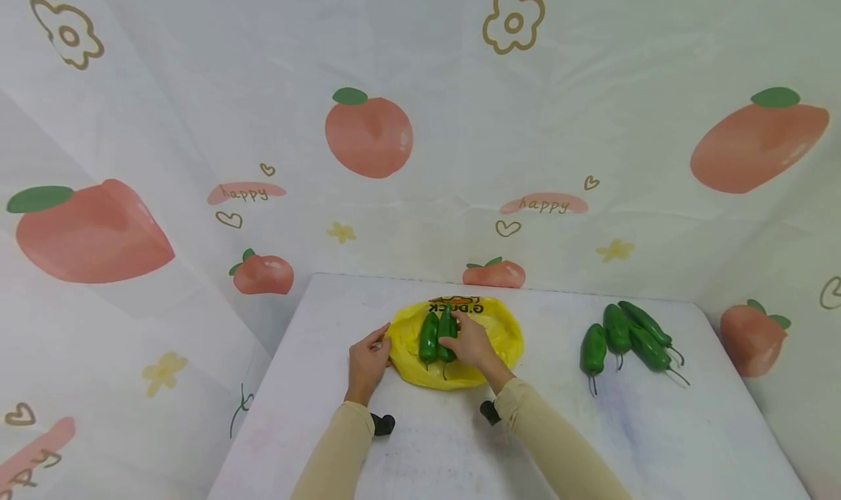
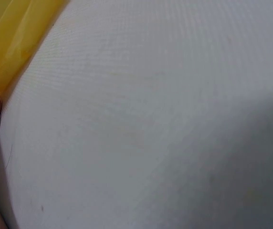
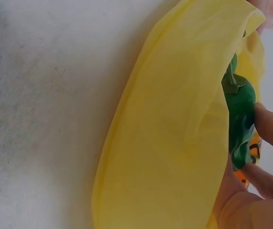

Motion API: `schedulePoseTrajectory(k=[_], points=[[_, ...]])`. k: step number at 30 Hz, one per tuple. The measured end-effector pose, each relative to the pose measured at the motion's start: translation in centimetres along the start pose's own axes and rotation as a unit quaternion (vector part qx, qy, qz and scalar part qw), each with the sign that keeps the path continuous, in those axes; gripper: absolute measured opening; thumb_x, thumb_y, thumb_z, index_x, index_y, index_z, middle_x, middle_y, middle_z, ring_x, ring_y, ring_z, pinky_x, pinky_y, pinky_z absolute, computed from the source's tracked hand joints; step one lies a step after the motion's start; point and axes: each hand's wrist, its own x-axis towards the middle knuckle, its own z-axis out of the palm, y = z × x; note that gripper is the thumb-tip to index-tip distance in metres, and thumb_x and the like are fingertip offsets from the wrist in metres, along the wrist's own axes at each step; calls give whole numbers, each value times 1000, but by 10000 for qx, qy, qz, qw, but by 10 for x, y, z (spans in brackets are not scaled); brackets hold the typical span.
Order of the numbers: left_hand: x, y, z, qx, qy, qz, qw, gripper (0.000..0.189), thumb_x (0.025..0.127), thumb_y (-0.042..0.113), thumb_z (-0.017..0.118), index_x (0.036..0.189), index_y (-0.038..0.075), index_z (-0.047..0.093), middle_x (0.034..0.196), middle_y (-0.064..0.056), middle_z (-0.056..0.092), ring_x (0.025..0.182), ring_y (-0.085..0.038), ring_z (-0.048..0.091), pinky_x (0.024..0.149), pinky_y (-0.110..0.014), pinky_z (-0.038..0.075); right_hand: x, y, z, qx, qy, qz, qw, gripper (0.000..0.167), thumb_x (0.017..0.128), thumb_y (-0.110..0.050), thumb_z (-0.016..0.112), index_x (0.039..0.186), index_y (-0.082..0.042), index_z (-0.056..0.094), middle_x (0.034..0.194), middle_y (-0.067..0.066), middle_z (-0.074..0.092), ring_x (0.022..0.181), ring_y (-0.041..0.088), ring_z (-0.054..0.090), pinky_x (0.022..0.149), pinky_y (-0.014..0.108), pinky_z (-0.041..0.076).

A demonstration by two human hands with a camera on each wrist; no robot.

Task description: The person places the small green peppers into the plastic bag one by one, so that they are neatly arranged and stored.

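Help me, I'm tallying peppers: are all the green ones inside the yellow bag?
No, four green peppers lie on the table to the right of the yellow bag.

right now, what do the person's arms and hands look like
Both arms wear long, plain beige sleeves ending at the wrists. The left hand and right hand are bare, without gloves. A small black piece shows beside each sleeve's end; what it is can't be made out.

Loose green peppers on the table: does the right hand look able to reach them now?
Probably yes, once the right hand releases the pepper it pinches; between the yellow bag and the loose peppers lies bare table.
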Motion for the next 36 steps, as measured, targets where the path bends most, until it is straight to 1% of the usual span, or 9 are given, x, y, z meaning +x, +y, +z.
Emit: schedulePoseTrajectory(k=[7,12,16,18,21,23,25,29,36], points=[[2,1,1,-25,-43,118,9999,32,96,27,66,127,32,73,111,-5,75,56,-17,63,56,-24,58,2,0,0,7,110,76,9999,68,96,-26,70,154,-3,42,145,23,57,125,34,61,104,50,54],[3,3,2,-86,-76,96,9999,32,97,26,66,127,32,73,111,-6,75,59,-17,65,57,-24,59,2,0,-1,-36,114,122,9999,68,96,-27,71,154,-5,43,148,20,56,127,34,60,105,51,53],[3,3,2,-46,-51,103,9999,32,97,27,66,127,32,73,111,-5,75,58,-16,64,56,-24,59,0,0,-2,-92,101,73,9999,68,96,-27,71,153,-4,44,145,21,58,124,34,62,102,50,55],[3,4,2,-20,-30,119,9999,32,97,26,66,127,31,73,112,-6,75,56,-16,63,56,-24,58,0,0,-2,-107,84,34,9999,68,96,-26,71,153,-3,43,140,21,61,117,33,64,97,48,57],[2,4,1,50,15,150,9999,32,97,25,66,127,30,74,112,-6,76,54,-15,61,55,-24,58,-1,0,-2,-130,44,-27,9999,68,96,-27,71,153,-4,44,137,22,62,117,34,64,94,47,58],[1,4,1,74,32,130,9999,32,97,25,66,127,30,74,111,-6,75,54,-14,61,55,-24,58,-2,-1,-2,-165,-26,-95,9998,67,96,-27,71,153,-3,44,138,23,62,120,36,64,95,48,57],[0,4,1,108,35,83,9999,31,97,26,66,127,31,74,111,-5,75,54,-14,60,56,-23,58,-3,-1,-2,-207,-97,-151,9996,67,96,-27,71,152,-3,44,142,24,59,127,39,61,99,50,56],[-1,2,1,138,21,-23,9999,31,97,26,66,127,32,73,110,-4,75,55,-14,61,57,-23,58,-6,-2,-2,-241,-203,-171,9994,68,96,-27,71,152,-3,44,143,24,59,130,40,58,104,53,53],[-1,2,-1,105,59,95,9999,31,97,25,67,126,30,74,108,-5,76,55,-15,61,56,-23,57,-8,-4,-2,-181,-207,-283,9992,69,97,-28,70,154,-3,42,146,23,57,130,40,58,103,53,54]])
